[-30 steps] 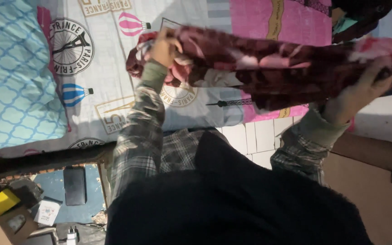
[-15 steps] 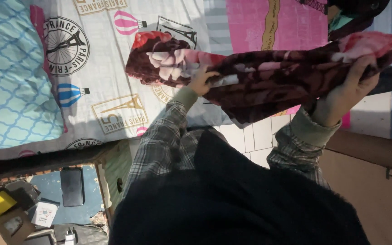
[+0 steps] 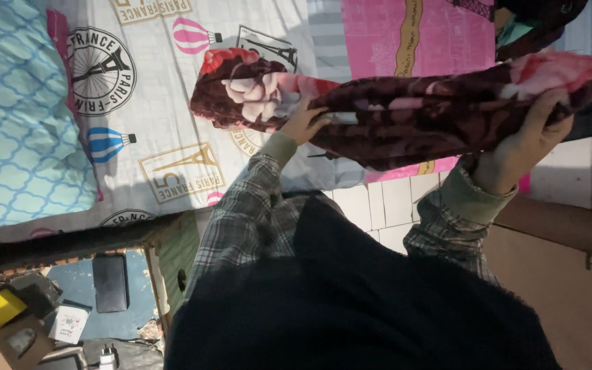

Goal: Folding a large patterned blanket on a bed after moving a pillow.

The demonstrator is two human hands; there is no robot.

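Note:
A dark maroon blanket with pink and red flowers (image 3: 405, 113) is stretched sideways above the bed. My left hand (image 3: 301, 123) presses its fingers into the blanket's underside near the left third, just right of the bunched left end (image 3: 241, 89). My right hand (image 3: 530, 140) grips the blanket's right end from below, with the cloth folded over its fingers. Both arms wear grey plaid sleeves with olive cuffs. My dark garment fills the bottom of the view.
The bed sheet (image 3: 166, 103) is white with balloon and tower prints, and pink (image 3: 447, 34) at the right. A blue patterned pillow (image 3: 15, 116) lies left. Lower left hold a dark phone (image 3: 109, 282), a yellow object and small boxes. A brown board (image 3: 570, 260) stands at right.
My left hand has left the blanket's left end and moved right to its middle. The left end has flopped over, flowers up. The hanging lower fold has since drawn up.

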